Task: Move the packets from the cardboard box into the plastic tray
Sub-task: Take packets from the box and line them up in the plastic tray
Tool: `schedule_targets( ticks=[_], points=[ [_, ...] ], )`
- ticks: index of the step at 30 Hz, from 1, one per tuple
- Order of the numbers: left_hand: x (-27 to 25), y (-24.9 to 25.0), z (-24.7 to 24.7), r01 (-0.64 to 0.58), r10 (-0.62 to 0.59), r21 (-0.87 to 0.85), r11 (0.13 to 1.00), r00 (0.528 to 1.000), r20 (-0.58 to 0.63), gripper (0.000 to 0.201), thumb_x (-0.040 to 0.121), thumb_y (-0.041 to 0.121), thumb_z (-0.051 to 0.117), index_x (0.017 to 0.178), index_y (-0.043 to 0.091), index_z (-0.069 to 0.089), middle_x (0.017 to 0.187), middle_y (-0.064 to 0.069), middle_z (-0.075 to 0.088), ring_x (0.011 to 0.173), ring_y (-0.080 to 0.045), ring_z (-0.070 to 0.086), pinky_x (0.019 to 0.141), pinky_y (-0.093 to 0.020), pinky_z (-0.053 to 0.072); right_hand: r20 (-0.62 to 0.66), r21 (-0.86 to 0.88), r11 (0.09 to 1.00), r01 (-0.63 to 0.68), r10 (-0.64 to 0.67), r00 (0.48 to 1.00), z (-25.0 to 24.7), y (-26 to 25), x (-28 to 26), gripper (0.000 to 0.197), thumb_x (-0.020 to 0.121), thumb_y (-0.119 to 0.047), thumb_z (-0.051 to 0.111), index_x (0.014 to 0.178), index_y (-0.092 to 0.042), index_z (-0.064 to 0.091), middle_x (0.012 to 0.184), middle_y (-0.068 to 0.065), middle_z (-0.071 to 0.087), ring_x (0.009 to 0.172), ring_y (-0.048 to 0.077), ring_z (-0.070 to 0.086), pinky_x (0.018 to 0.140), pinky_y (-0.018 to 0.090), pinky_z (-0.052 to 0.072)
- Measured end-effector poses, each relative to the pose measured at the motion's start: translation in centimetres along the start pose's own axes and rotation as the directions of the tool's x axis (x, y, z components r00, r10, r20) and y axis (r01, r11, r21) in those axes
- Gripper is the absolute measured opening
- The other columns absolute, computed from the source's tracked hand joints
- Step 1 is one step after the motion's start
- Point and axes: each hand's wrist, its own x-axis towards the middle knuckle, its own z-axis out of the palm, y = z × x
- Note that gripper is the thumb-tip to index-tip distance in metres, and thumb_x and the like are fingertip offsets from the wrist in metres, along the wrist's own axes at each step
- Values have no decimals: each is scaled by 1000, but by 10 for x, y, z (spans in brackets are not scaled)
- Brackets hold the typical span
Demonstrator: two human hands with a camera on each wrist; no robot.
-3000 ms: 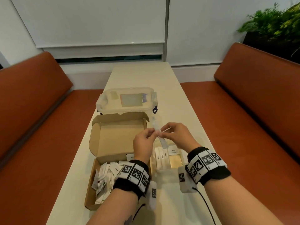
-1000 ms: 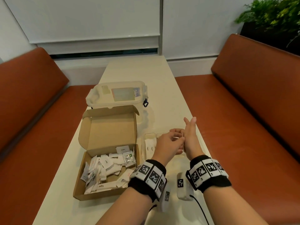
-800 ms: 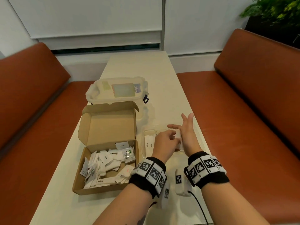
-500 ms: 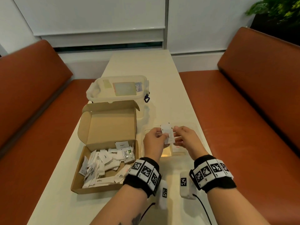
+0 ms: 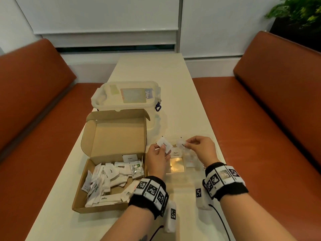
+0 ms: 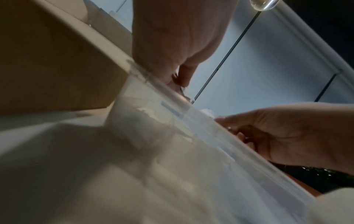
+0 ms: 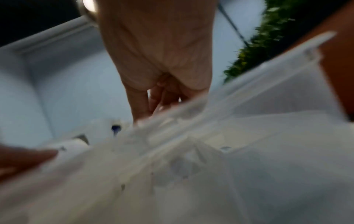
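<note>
An open cardboard box [image 5: 90, 204] holds several white packets [image 5: 111, 173] on the table's left. To its right sits a clear plastic tray [image 5: 175, 178] with divided compartments; a few packets [image 5: 175, 152] lie in it. My left hand [image 5: 160, 151] pinches a square white pepper packet [image 5: 164, 144] above the tray's left part. Just right of it, my right hand [image 5: 188, 144] pinches a second white packet [image 5: 182, 144] over the tray's far middle. The wrist views show the tray's rim [image 6: 191, 109] from below, blurred, with both hands above it.
A lidded translucent plastic tub [image 5: 128, 100] stands behind the box. The box lid [image 5: 118, 134] stands upright. Orange benches [image 5: 271, 105] flank the narrow white table [image 5: 156, 70]. A plant [image 5: 298, 13] is at the far right.
Half a second ago both hands held one packet together; now they have parted, each holding a packet over the tray. Earlier the hands were low in the tray.
</note>
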Motion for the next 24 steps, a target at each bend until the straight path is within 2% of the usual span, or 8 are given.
schedule_targets(
  ticks=[2, 5, 8, 11, 15, 19, 22, 24],
  points=[
    [2, -3, -2, -21, 21, 21, 1000, 1000, -15, 13, 96, 14, 52, 84, 18, 52, 88, -2, 67, 74, -9, 68, 56, -14, 52, 53, -154, 986, 61, -54, 997, 10, -1, 5, 3, 78, -17, 74, 78, -17, 71, 77, -3, 69, 75, 10, 62, 70, 19, 47],
    [4, -8, -2, -63, 66, 57, 996, 997, -40, 15, 96, 15, 53, 82, 21, 53, 84, 1, 66, 74, -7, 67, 59, -14, 52, 144, -412, 896, 163, -113, 983, 30, 0, 11, 8, 83, -17, 68, 86, -14, 74, 88, 0, 72, 83, 14, 63, 76, 24, 49],
    [4, -10, -2, -85, 86, 24, 996, 995, -42, 16, 96, 13, 51, 83, 22, 53, 84, 3, 64, 77, -6, 66, 62, -14, 53, 172, -526, 821, 220, -150, 974, 41, 3, 14, 15, 86, -15, 62, 92, -14, 75, 92, 4, 73, 89, 18, 64, 80, 27, 50],
    [4, -11, -2, -98, 98, 3, 995, 995, -24, 14, 96, 11, 51, 86, 20, 54, 87, 1, 65, 79, -6, 65, 63, -14, 54, 193, -628, 725, 284, -208, 959, 46, 7, 16, 18, 90, -17, 57, 96, -17, 74, 97, 4, 70, 98, 21, 56, 81, 26, 44],
    [4, -12, -1, -106, 106, 2, 994, 994, -16, 14, 96, 10, 50, 85, 17, 54, 85, 0, 65, 78, -7, 65, 61, -12, 53, 244, -672, 657, 341, -238, 940, 48, 10, 19, 17, 90, -19, 58, 98, -15, 73, 103, 5, 60, 97, 21, 55, 74, 23, 39],
    [5, -13, -1, -99, 100, 9, 995, 995, -17, 15, 96, 10, 51, 84, 19, 53, 87, -1, 66, 79, -9, 66, 60, -13, 53, 208, -650, 691, 316, -238, 949, 50, 13, 16, 15, 85, -12, 58, 97, -15, 67, 98, 3, 57, 91, 21, 55, 66, 24, 37],
    [5, -14, -1, -97, 97, 23, 995, 995, -13, 15, 96, 11, 51, 84, 21, 54, 88, 0, 66, 81, -10, 67, 60, -13, 53, 202, -666, 672, 324, -255, 945, 52, 16, 14, 8, 82, -11, 59, 89, -14, 61, 90, 2, 55, 86, 22, 55, 62, 26, 36],
    [5, -13, -1, -94, 94, 29, 995, 995, -15, 15, 96, 11, 51, 84, 21, 54, 87, 1, 66, 80, -9, 67, 59, -13, 53, 214, -675, 662, 326, -247, 945, 52, 15, 15, 4, 82, -12, 61, 86, -13, 62, 90, 3, 55, 86, 22, 55, 63, 27, 39]
  ],
)
